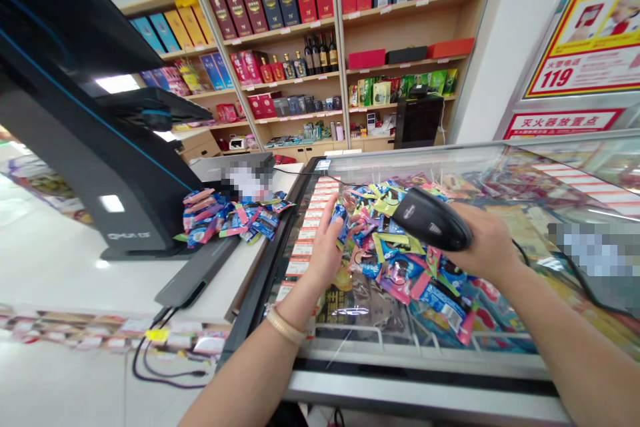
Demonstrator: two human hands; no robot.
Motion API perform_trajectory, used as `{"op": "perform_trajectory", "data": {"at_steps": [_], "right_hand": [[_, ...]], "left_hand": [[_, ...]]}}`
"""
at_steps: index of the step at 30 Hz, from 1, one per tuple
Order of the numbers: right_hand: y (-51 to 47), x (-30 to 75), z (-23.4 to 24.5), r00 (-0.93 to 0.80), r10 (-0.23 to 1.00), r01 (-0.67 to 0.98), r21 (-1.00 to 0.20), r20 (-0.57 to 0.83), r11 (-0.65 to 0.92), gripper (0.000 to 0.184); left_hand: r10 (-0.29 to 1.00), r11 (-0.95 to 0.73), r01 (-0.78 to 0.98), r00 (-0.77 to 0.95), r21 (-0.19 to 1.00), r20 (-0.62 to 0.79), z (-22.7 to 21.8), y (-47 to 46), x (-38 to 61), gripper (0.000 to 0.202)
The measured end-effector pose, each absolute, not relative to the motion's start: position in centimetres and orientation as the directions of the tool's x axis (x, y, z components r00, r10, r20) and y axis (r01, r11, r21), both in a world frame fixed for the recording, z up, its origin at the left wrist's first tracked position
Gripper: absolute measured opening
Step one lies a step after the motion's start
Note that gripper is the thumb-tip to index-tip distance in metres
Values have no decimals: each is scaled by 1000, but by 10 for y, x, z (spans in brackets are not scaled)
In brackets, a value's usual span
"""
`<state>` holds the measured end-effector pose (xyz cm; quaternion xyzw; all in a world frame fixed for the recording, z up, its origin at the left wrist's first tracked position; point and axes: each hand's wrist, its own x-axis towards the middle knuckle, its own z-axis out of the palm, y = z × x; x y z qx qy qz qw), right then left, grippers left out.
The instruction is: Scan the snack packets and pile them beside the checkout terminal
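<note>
My right hand [483,240] is wrapped round a black barcode scanner [430,219], its head aimed to the left. My left hand [327,247], with a bracelet on the wrist, has its fingers closed on a small blue snack packet [341,220] left of the scanner. Below both hands a heap of blue, pink and green snack packets [400,267] lies on the glass lid of a display freezer [345,363]. A second pile of similar packets [207,223] rests on the white counter to the left, beside the checkout machine's stand.
A dark checkout machine [125,147] with a screen stands on the white counter [60,267]. A grey bar-shaped device [197,273] with cables lies at the counter's edge. Shelves of boxes and bottles [320,53] fill the back. The scanner's cord [585,277] crosses the glass at right.
</note>
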<state>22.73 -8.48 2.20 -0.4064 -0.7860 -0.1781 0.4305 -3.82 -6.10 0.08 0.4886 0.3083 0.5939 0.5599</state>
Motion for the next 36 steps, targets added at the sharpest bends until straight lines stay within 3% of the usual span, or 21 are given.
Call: {"op": "perform_trajectory", "data": {"at_steps": [2,3,6,8,11,15,19,24,29,32,34,36], "right_hand": [[-79,237,19,-232,461,837,-66,857,543,24],[-76,241,17,-207,450,854,-64,869,517,26],[-69,251,12,-152,433,883,-75,889,464,33],[-66,255,9,-109,441,893,-106,891,436,34],[-63,260,7,-46,457,906,-156,888,394,31],[-60,264,6,-29,492,919,-170,870,355,30],[-60,266,4,-42,520,920,-170,853,353,33],[-62,266,3,-48,509,922,-158,859,353,35],[-68,264,9,-91,510,938,-98,856,332,22],[-71,262,12,-118,479,933,-69,870,354,18],[-72,260,12,-133,460,930,-49,878,364,19],[-73,256,12,-152,449,924,-34,880,380,21]], "left_hand": [[910,-391,-98,105,915,400,-1,-61,-34,62],[852,-514,51,144,856,503,-1,-62,-31,60],[602,-798,344,395,495,694,5,-66,-17,62],[486,-868,398,555,297,676,9,-67,-4,65],[465,-872,461,670,166,579,12,-62,18,71],[578,-809,527,628,262,521,13,-51,38,90],[605,-796,451,599,404,524,14,-49,39,102],[616,-784,369,558,499,556,18,-60,22,86],[715,-683,444,247,580,654,25,-49,-22,51],[772,-442,723,6,531,635,30,-32,-68,52],[767,-143,878,-193,456,613,31,-23,-100,55],[729,141,909,-364,392,580,29,-18,-127,57]]}}
